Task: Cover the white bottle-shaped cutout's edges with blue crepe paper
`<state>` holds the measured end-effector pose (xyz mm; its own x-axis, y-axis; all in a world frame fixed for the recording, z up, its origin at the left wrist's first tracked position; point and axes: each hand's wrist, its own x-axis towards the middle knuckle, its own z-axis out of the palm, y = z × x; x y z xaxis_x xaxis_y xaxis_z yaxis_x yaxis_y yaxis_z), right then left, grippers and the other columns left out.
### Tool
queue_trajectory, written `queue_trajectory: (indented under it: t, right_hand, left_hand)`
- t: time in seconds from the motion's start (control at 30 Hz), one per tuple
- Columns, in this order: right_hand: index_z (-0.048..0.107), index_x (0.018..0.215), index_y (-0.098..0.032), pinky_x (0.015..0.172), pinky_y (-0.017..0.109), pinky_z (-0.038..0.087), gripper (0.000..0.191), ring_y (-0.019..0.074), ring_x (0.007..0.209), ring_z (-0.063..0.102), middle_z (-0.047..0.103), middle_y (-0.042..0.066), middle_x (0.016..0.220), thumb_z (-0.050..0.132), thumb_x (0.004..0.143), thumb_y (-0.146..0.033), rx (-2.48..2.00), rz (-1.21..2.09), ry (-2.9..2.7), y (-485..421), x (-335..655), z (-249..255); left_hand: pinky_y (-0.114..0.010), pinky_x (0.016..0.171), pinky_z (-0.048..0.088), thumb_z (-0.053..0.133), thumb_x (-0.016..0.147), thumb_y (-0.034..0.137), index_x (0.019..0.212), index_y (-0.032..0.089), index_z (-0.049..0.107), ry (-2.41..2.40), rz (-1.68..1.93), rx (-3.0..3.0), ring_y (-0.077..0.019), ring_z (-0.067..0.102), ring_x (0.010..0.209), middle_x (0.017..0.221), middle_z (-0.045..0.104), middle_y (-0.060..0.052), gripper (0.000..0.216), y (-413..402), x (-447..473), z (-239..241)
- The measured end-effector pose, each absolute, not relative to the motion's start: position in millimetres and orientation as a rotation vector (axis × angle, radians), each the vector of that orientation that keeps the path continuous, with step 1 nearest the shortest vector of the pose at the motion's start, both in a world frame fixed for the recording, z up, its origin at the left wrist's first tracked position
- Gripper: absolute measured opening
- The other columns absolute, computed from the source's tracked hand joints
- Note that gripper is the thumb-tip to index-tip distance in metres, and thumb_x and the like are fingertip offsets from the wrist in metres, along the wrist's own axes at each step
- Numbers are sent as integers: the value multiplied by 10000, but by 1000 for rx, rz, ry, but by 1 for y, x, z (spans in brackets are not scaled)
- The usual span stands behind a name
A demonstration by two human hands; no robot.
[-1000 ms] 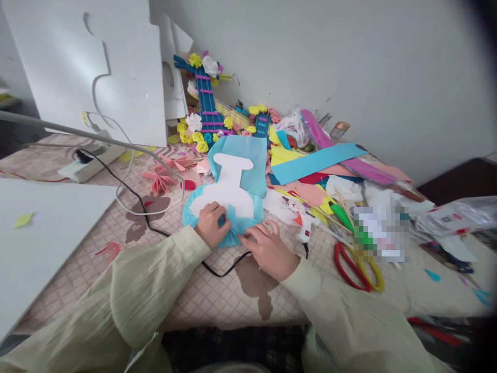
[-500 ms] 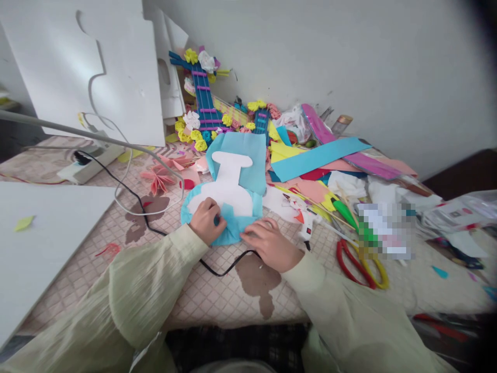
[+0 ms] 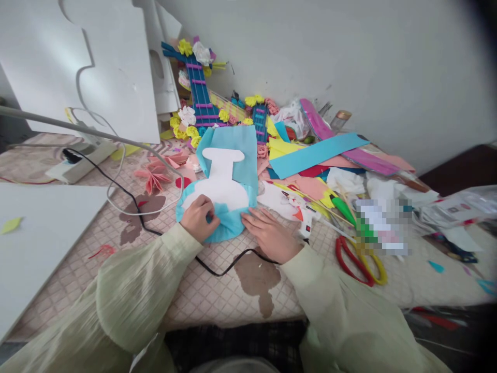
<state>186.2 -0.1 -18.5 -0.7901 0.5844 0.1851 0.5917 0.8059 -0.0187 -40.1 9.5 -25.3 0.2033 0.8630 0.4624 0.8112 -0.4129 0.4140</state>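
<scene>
A white guitar-shaped board (image 3: 223,166) lies on a sheet of light blue crepe paper (image 3: 245,147) on the table. The paper's edge is folded over the rounded lower end of the board. My left hand (image 3: 199,218) is closed in a pinch on the folded blue paper at the near side. Flat on the table, my right hand (image 3: 272,235) has its fingers stretched out, their tips touching the paper's right edge. A black cord (image 3: 229,269) runs beneath my wrists.
To the right are a white glue gun (image 3: 305,220) and red and yellow scissors (image 3: 359,261). Blue paper-craft guitars (image 3: 202,93) with paper flowers stand against the wall. A power strip (image 3: 79,163) and large white boards (image 3: 116,67) are at left. A blue strip (image 3: 318,155) tops the paper pile.
My right hand has slid slightly right and flattened, its fingers now more outstretched. My left hand keeps its pinch on the paper. The whole view has shifted a little.
</scene>
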Motion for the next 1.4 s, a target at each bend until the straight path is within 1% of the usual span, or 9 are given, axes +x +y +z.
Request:
queue_trajectory:
  t: [0.23,0.53,0.63,0.77,0.97,1.07,1.17,1.27,1.4]
  right_hand:
    - [510,1182,-107,1071,404,255,375,189,1239,340,478,74,1288,375,831,-101,-864,-51,-2745,5,180,-13]
    - [404,1273,-84,1052,396,276,481,201,1274,289,396,96,1351,361,796,-44,-835,38,-2905,5,173,-5]
    - [371,1294,-82,1048,419,270,493,204,1283,270,384,113,1356,363,802,-60,-866,51,-2932,4,170,-3]
    - [381,1289,-97,1060,444,229,480,202,1279,282,393,112,1351,342,812,-53,-873,28,-2929,4,169,-5]
    - [410,1266,-92,1057,449,219,461,200,1257,320,409,104,1341,349,810,-60,-847,65,-2896,7,171,-11]
    - [511,1177,-135,1047,452,210,381,207,1211,369,507,73,1255,401,813,-108,-857,105,-2753,9,167,-14]
    - [632,945,-170,960,398,313,208,205,1051,466,619,59,1016,501,804,-248,-908,155,-2582,12,160,-15]
    - [636,801,-176,833,337,367,172,180,905,476,580,52,902,599,738,-331,-993,140,-2495,11,154,-15]
    - [608,741,-176,788,336,327,167,186,899,438,528,52,909,614,723,-342,-1048,26,-2460,7,153,-15]
  left_hand:
    - [-280,599,436,459,645,154,564,182,424,1588,976,2391,-139,472,612,725,473,-31,92,11,-45,-25]
    - [-310,631,450,464,580,138,523,194,362,1554,962,2397,-164,499,647,699,471,-36,129,10,-46,-24]
    - [-302,622,454,473,579,131,643,171,460,1580,1033,2387,-167,505,676,760,486,-52,77,8,-44,-21]
    - [-354,773,411,464,676,136,968,174,553,1336,1009,2729,-213,511,902,966,554,-84,308,3,-44,-16]
    - [-376,823,310,361,812,135,992,221,580,1000,717,3110,-172,549,842,935,636,-41,296,-2,-52,-22]
    - [-365,797,295,375,843,161,933,231,596,1076,675,3093,-149,556,790,908,643,-29,249,0,-53,-25]
    - [-362,792,281,379,850,180,843,239,609,1176,698,3055,-137,549,754,842,644,-14,237,6,-51,-25]
    - [-351,785,269,369,862,152,810,240,598,1208,721,3111,-135,549,760,827,648,-3,251,10,-48,-24]
    - [-343,775,262,368,874,111,834,231,579,1169,842,3226,-140,558,816,858,654,-3,246,12,-49,-22]
